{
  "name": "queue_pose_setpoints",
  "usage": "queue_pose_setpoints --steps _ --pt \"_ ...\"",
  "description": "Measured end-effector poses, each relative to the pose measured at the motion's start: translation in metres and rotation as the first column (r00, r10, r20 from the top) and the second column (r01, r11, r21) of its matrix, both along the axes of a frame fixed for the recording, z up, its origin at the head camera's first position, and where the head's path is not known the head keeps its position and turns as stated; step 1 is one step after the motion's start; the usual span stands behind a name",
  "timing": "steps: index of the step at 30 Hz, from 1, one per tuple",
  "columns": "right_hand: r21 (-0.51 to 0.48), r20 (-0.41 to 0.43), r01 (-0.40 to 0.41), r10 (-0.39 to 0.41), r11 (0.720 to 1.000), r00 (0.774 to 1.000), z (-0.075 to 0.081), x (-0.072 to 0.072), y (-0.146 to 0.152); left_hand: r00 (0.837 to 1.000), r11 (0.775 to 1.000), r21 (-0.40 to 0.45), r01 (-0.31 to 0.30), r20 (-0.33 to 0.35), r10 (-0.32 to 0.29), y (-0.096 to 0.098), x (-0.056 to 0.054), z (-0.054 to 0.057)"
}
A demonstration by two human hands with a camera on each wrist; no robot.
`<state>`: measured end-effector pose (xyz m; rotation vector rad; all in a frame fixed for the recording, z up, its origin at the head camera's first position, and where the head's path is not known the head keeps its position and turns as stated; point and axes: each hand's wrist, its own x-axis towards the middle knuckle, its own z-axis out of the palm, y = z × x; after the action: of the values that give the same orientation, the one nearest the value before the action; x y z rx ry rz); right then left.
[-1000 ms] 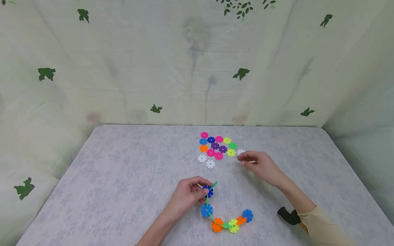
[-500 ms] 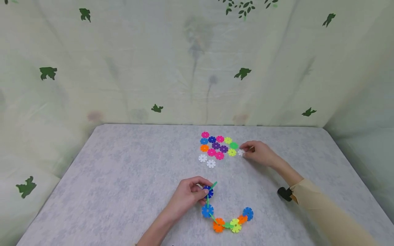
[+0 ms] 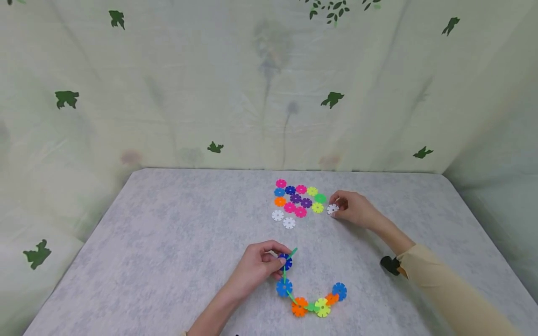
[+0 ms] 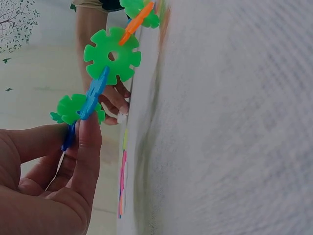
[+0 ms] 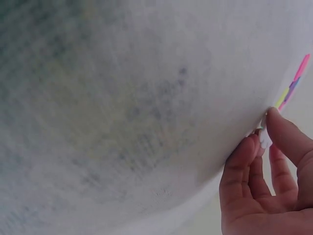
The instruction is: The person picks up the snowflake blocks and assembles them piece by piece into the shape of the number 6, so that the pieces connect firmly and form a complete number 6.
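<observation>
In the head view my left hand [image 3: 260, 262] pinches a dark blue notched disc [image 3: 286, 262] at the upper end of a chain of interlocking discs. From there the chain curves through a light blue disc [image 3: 284, 287], an orange disc [image 3: 300, 307] and a yellow disc [image 3: 322, 308] to another light blue disc [image 3: 339, 291]. Green discs [image 4: 112, 56] link it edge-on in the left wrist view. Farther off, my right hand [image 3: 355, 210] holds a white notched disc [image 3: 332, 209] between thumb and fingers, also visible as a white sliver [image 5: 265, 139] in the right wrist view.
Left of the right hand lies a group of loose discs, among them a pink disc [image 3: 300, 212], a purple disc [image 3: 306, 203] and a white disc [image 3: 289, 223]. The grey table [image 3: 189, 224] meets a printed curtain [image 3: 176, 93] at its far edge.
My right hand has moved slightly forward to the white disc at the group's right side and taken hold of it. The left hand keeps its grip on the chain.
</observation>
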<state>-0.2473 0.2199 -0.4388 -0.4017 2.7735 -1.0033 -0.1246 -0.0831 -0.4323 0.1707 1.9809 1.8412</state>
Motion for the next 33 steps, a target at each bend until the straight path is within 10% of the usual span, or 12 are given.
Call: queue_pose_setpoints --steps 12,33 --pt "-0.052 -0.001 0.023 -0.023 0.998 1.000 0.006 0.022 0.001 1.000 1.000 -0.003 0.010 -0.005 -0.010 0.001 0.003 0.000" --pt "-0.325 -0.008 0.145 -0.156 0.935 0.988 0.038 0.110 -0.035 1.000 1.000 0.022 -0.014 -0.002 0.014 0.002 0.003 0.003"
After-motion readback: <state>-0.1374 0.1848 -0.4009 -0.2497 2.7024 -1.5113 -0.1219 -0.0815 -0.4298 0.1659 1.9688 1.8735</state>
